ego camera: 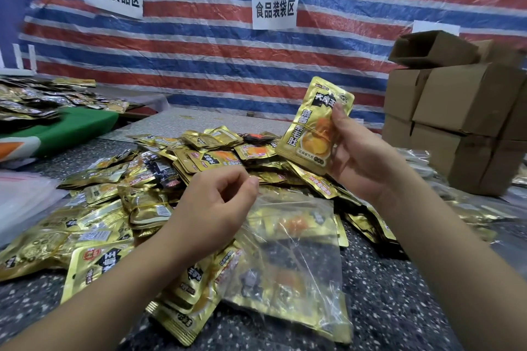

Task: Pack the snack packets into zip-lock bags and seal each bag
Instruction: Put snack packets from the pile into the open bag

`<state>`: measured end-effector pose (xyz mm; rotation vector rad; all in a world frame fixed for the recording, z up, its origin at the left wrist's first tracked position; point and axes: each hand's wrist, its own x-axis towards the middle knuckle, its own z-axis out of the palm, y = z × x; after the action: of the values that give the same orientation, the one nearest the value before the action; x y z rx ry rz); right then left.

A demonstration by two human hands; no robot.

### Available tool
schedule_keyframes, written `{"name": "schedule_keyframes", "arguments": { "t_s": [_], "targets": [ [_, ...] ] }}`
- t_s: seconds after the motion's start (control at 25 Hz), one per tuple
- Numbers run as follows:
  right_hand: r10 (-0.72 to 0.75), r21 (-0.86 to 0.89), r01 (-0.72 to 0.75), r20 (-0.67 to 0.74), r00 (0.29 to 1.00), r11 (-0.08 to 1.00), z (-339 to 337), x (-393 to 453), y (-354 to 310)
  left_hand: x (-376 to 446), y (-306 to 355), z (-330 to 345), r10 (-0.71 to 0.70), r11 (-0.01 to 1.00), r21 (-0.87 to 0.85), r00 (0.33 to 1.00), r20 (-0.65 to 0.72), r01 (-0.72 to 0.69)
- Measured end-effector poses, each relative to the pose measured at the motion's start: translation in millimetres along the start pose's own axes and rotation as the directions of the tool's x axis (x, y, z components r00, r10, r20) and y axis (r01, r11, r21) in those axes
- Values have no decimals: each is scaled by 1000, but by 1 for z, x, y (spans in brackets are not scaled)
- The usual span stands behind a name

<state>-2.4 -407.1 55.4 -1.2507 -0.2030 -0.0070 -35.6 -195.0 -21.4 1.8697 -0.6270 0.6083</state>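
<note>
From the head view, the right hand (358, 157) grips a gold snack packet (315, 124) upright in the right-centre of the frame, thumb across its face and fingers curled behind. The left hand (219, 199) sits at centre, thumb and forefinger pinched on the top edge of a clear zip-lock bag (288, 259), which lies below it toward the lower centre with several packets visible through its film.

The packet looks light, thin and glossy, so probably slippery; holding it by the flat sealed margins should be safer than squeezing its soft middle. The bag is limp and crinkly film that likely collapses unless its mouth is held apart, so the lip near the zip track is the sensible hold.

A loose heap of packets (176, 168) spreads across the speckled surface (399, 308) from left to centre, crowding the bag's left side. Stacked cardboard boxes (453, 122) wall off the right edge, and a striped tarpaulin (228, 51) closes the back. The freest room is the bare surface at the lower right, and the air between the two hands above the bag.
</note>
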Motion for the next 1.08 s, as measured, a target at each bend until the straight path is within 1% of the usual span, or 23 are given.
{"name": "schedule_keyframes", "arguments": {
  "t_s": [0.16, 0.24, 0.32, 0.44, 0.52, 0.56, 0.64, 0.72, 0.8, 0.96, 1.08],
  "targets": [
    [-53, 19, 52, 120, 991, 998, -2, -4, 5, -1, 1, 0, 0, 1000, -10, 1000, -2, 0],
    [-84, -15, 89, 200, 976, 996, -3, -5, 7, 0, 1, 0, -1, 1000, -14, 1000, 0, 1],
    [-103, -106, 133, 253, 962, 985, -5, -5, 9, 0, 1, -1, 6, 1000, -20, 1000, -4, -6],
    [-107, -262, 207, 351, 930, 943, -7, -6, 11, 0, 1, -2, 6, 999, -39, 1000, -15, -6],
    [-39, -371, 220, 439, 898, 902, -8, -10, 8, 1, 1, -2, 5, 999, -45, 1000, -29, -7],
    [14, -456, 227, 467, 884, 861, -9, -11, 5, 1, 1, -2, 3, 999, -47, 999, -39, -4],
    [135, -640, 239, 478, 868, 730, -9, -15, -1, 3, 0, -3, -1, 998, -61, 998, -59, -2],
    [241, -741, 242, 479, 844, 626, -7, -19, -4, 4, -1, -3, -6, 997, -73, 998, -68, 1],
    [281, -770, 243, 477, 833, 590, -2, -24, -6, 5, -2, -4, -15, 997, -79, 999, -50, 11],
    [294, -825, 251, 438, 850, 506, 2, -30, -12, 6, -2, -6, -32, 991, -130, 999, 34, 36],
    [342, -863, 256, 421, 840, 435, 4, -35, -18, 3, 0, -4, -9, 998, -64, 999, 40, 11]
  ]
}}
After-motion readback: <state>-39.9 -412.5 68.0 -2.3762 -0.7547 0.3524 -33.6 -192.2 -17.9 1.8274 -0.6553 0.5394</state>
